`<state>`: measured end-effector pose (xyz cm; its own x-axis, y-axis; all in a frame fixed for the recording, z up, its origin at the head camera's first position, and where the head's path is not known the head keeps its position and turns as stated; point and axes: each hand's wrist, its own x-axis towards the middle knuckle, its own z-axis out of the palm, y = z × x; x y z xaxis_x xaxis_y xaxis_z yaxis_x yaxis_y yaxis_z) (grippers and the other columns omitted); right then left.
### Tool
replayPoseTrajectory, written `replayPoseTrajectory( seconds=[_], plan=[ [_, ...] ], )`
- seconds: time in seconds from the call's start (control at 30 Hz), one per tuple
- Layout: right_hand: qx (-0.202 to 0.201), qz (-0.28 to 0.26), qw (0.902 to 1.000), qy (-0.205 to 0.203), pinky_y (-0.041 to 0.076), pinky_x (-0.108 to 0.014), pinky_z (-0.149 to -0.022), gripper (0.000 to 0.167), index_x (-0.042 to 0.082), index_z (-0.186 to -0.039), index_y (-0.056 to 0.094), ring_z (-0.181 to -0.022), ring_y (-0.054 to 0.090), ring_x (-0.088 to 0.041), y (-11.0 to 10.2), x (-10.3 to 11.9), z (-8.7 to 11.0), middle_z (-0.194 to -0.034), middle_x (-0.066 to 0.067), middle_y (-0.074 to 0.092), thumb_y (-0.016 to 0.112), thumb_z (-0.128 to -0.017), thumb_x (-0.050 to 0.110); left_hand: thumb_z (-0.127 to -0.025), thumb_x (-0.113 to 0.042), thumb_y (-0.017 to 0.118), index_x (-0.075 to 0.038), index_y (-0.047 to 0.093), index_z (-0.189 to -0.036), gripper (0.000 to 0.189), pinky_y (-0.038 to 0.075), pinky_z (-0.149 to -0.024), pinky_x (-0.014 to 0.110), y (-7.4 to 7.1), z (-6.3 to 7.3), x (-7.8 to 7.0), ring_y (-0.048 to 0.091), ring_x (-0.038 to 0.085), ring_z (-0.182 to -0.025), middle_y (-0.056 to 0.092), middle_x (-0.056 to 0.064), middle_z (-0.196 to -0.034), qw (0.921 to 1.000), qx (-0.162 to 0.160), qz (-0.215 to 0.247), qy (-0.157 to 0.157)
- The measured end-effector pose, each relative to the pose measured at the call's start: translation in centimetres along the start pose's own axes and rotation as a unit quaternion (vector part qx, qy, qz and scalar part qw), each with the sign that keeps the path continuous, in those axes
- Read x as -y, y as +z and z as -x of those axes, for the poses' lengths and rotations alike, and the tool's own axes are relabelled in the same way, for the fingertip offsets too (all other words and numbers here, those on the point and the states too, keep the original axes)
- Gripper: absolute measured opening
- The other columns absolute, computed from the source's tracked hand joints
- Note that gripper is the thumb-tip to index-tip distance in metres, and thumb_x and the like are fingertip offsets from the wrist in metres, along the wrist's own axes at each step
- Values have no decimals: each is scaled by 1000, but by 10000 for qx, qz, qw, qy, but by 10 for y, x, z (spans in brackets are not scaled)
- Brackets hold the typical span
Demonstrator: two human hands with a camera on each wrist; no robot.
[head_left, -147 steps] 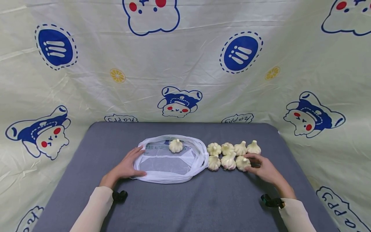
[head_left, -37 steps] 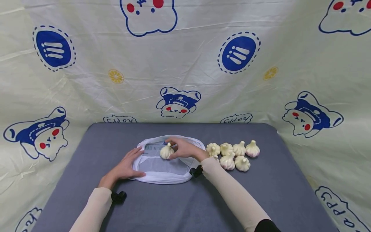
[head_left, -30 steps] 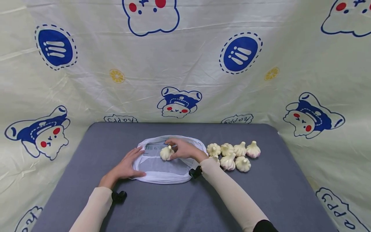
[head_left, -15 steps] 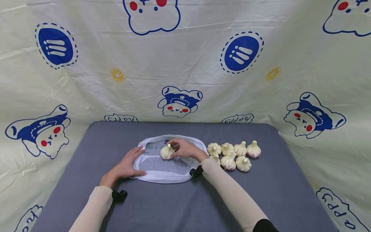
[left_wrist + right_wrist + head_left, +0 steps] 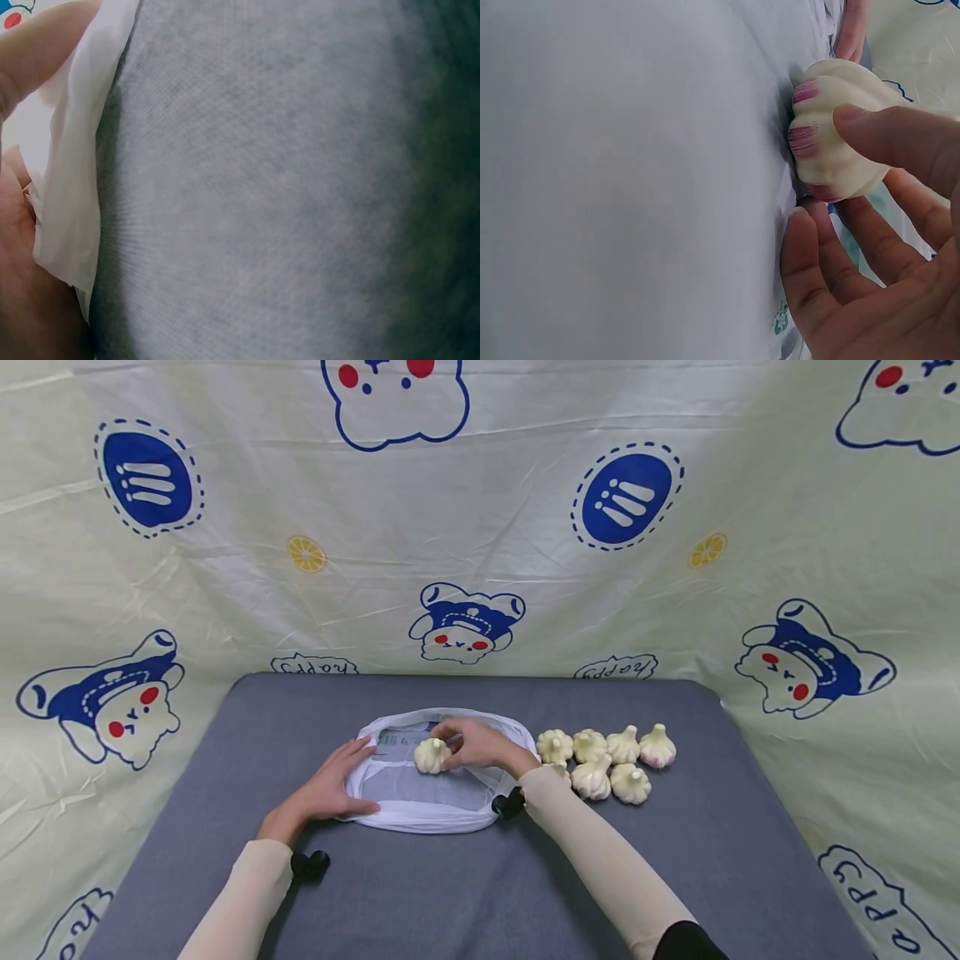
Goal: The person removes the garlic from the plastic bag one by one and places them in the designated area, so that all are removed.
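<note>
A white, thin plastic bag [image 5: 442,822] lies with its mouth spread on the grey table, green print inside. My left hand [image 5: 330,787] touches the bag's left rim, thumb and fingers wide apart; the left wrist view has the thumb [image 5: 37,49] by the white film [image 5: 71,187]. Over the bag's mouth, my right hand [image 5: 483,745] pinches a garlic bulb [image 5: 430,757] between thumb and fingers. Up close in the right wrist view, that bulb [image 5: 844,139] shows purple streaks, its stem end turned away. Whether it rests on the bag's bottom, I cannot tell.
Several more garlic bulbs [image 5: 591,777] stand in two rows right of the bag, one partly hidden by the right sleeve. A grey cloth covers the table [image 5: 420,893]. A printed curtain [image 5: 495,510] hangs behind.
About five seconds ago my right hand was at a bulb in the front row; now it is over the bag, gripping a bulb. Over the last second almost nothing moves, except the held bulb tilting slightly.
</note>
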<state>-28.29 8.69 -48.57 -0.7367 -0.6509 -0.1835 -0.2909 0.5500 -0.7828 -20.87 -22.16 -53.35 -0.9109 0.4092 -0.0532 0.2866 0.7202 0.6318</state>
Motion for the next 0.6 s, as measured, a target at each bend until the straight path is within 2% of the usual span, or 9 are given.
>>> replayPoseTrajectory(
  seconds=[0.2,0.4,0.6],
  plan=[
    [-13,104,9999,26,56,-36,-97,49,10,-131,64,-110,66,-24,0,2,0,-133,-12,65,81,-85,8,-76,-48,84,-4,39,-157,103,16,-120,72,0,0,-1,15,47,-156,25,17,-170,10000,-19,-37,68],
    [-161,-137,9997,100,57,-36,-96,47,9,-129,63,-110,67,-24,-3,2,0,-136,-14,64,81,-86,11,-76,-48,83,-4,39,-158,103,16,-120,72,-1,1,-2,15,47,-156,25,17,-170,10000,-15,-69,31],
    [-327,-255,9991,133,58,-32,-91,45,11,-127,65,-107,67,-21,-6,1,5,-135,-12,65,82,-85,15,-75,-46,83,-4,39,-157,102,15,-120,73,-2,1,-5,15,48,-156,25,17,-170,10000,-30,-27,33]
  ],
)
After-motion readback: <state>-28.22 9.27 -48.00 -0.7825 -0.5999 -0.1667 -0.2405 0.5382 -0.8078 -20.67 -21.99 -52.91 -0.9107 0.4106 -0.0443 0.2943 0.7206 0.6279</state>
